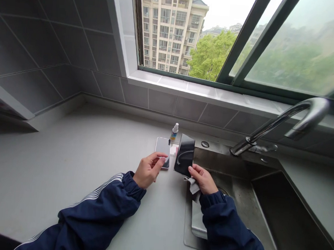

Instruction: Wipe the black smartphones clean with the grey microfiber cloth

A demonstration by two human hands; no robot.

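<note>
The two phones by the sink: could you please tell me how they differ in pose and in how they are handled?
The dark phone is lifted off the counter and tilted up, while the grey phone lies flat on the counter. The right hand pinches the dark phone at its lower edge, along with a white cloth; the left hand only touches the grey phone's near end. The dark phone looks glossier and larger. Both are slim rectangles with reflective faces.

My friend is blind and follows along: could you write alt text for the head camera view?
At a grey kitchen counter under a window, the right hand holds up a glossy black rectangular phone and a white cloth, while the left hand rests its fingertips on a flat grey-screened phone. A small white-capped bottle stands behind; a steel sink and curved tap lie right.
</note>
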